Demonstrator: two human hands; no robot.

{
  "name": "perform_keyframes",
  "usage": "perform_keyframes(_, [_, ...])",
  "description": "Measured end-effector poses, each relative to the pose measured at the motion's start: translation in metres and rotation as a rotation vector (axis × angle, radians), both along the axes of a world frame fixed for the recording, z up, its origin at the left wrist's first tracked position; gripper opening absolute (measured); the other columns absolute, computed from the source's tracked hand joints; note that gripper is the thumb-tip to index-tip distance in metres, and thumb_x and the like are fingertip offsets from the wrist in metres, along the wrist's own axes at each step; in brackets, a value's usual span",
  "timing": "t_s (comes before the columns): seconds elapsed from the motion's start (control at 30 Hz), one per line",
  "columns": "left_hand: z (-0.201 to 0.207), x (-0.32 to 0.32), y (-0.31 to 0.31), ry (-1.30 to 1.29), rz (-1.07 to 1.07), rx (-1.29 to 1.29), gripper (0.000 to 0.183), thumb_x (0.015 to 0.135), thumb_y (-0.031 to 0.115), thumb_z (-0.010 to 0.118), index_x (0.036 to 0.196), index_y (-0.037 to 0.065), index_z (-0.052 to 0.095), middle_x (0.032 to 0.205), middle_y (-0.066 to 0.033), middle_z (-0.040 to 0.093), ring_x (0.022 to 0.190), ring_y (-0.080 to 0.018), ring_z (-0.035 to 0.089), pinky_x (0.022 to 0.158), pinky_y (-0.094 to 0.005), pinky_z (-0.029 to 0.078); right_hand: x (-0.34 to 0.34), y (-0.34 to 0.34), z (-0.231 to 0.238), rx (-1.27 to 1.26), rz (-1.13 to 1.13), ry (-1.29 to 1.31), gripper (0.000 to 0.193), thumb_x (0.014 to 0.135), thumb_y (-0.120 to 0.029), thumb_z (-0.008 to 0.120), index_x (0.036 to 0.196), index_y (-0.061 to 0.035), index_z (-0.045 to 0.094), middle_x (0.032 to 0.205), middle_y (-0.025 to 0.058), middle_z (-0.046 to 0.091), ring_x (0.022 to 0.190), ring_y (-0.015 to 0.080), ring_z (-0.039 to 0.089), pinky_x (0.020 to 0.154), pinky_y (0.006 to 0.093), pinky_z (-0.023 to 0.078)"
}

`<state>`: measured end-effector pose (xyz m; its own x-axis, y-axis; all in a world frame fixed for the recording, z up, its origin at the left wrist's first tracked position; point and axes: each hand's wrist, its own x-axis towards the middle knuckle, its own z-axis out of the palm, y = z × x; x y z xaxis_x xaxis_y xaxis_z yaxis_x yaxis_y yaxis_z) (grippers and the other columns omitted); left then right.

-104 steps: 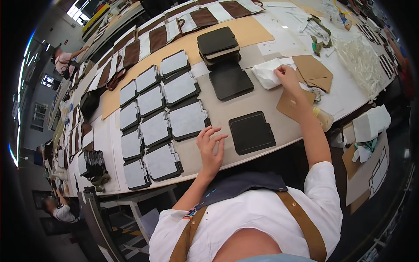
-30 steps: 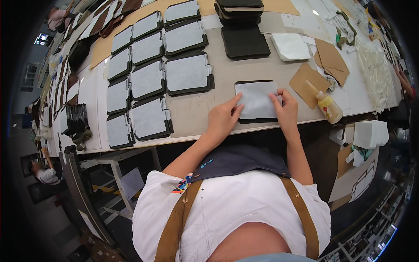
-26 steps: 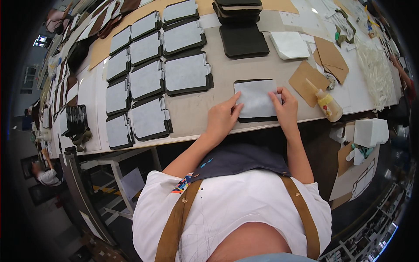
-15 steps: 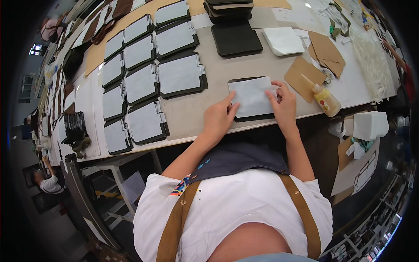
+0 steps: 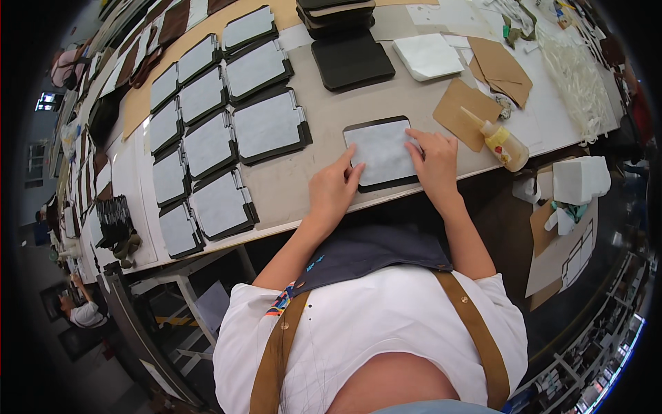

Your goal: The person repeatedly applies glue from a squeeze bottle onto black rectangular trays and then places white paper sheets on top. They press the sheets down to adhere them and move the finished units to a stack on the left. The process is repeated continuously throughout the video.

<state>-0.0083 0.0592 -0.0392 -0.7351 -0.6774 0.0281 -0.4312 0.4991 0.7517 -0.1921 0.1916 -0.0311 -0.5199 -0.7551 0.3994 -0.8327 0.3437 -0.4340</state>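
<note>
A pale sheet [image 5: 383, 148] lies flat on a dark rounded panel [image 5: 376, 125] near the table's front edge, with a dark border showing around it. At its left edge is my left hand [image 5: 332, 190], thumb and forefinger apart with their tips on the sheet. My right hand [image 5: 436, 164] touches the right edge, forefinger stretched toward the upper corner and thumb lower down; its other fingers are bent. Neither hand appears to grip anything. Right of it, a glue bottle [image 5: 507, 147] with a pointed nozzle lies on its side, beside a brown card [image 5: 460, 114].
Rows of dark panels topped with pale sheets [image 5: 269, 127] cover the table's left side. Black panels [image 5: 353, 61] are stacked at the back, beside a white sheet stack [image 5: 427, 56] and brown cards [image 5: 502, 67]. A person [image 5: 84, 310] is at the far left.
The pale sheet has settled squarely onto the dark panel. My right fingers have gone from pinching its upper right corner to resting along its edge. The whole view has shifted slightly.
</note>
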Motion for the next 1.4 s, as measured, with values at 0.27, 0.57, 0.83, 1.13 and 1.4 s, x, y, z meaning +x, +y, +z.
perform_keyframes(0.27, [0.001, 0.001, -0.001, -0.022, -0.008, 0.000, 0.046, 0.093, 0.023, 0.073, 0.135, 0.009, 0.065, 0.066, -0.0073, 0.062, 0.055, -0.0184, 0.059, 0.057, -0.0329, 0.047, -0.005, 0.002, 0.005, 0.102, 0.014, -0.114, 0.026, 0.084, -0.014, 0.077, 0.109, -0.0095, 0.071, 0.070, 0.0031, 0.061, 0.071, 0.0225, 0.057, 0.081, 0.0379, 0.035])
perform_keyframes(0.57, [0.028, 0.008, -0.018, -0.209, -0.040, 0.021, 0.051, 0.089, 0.021, 0.074, 0.135, 0.009, 0.055, 0.077, -0.0050, 0.061, 0.069, -0.0235, 0.060, 0.068, -0.0359, 0.050, -0.036, 0.020, 0.029, 0.270, 0.080, -0.280, 0.044, 0.081, -0.018, 0.080, 0.122, -0.0130, 0.065, 0.083, 0.0034, 0.057, 0.086, 0.0220, 0.056, 0.088, 0.0384, 0.034])
perform_keyframes(0.83, [0.000, -0.012, -0.011, -0.033, -0.317, -0.528, 0.067, 0.096, 0.029, 0.064, 0.152, 0.002, 0.039, 0.155, -0.0152, 0.041, 0.146, -0.0362, 0.033, 0.117, -0.0496, 0.027, -0.006, 0.015, 0.017, 0.208, 0.224, 0.103, 0.072, 0.090, -0.028, 0.073, 0.151, -0.0060, 0.043, 0.155, 0.0147, 0.042, 0.146, 0.0288, 0.037, 0.121, 0.0481, 0.024])
perform_keyframes(1.13, [-0.012, 0.006, -0.017, -0.178, -0.289, -0.494, 0.078, 0.097, 0.042, 0.060, 0.158, 0.003, 0.029, 0.168, -0.0165, 0.020, 0.156, -0.0366, 0.013, 0.124, -0.0541, 0.013, 0.002, 0.036, 0.006, 0.440, 0.155, 0.152, 0.102, 0.087, -0.067, 0.059, 0.158, -0.0018, 0.026, 0.166, 0.0136, 0.025, 0.156, 0.0256, 0.018, 0.126, 0.0534, 0.006])
perform_keyframes(1.4, [0.004, 0.030, -0.006, -0.073, -0.521, -0.503, 0.056, 0.095, 0.024, 0.065, 0.149, 0.017, 0.052, 0.165, -0.0155, 0.027, 0.154, -0.0379, 0.018, 0.124, -0.0535, 0.014, 0.037, 0.046, 0.012, 0.322, 0.466, 0.014, 0.073, 0.087, -0.042, 0.072, 0.147, -0.0068, 0.048, 0.158, 0.0107, 0.042, 0.150, 0.0271, 0.033, 0.123, 0.0542, 0.019])
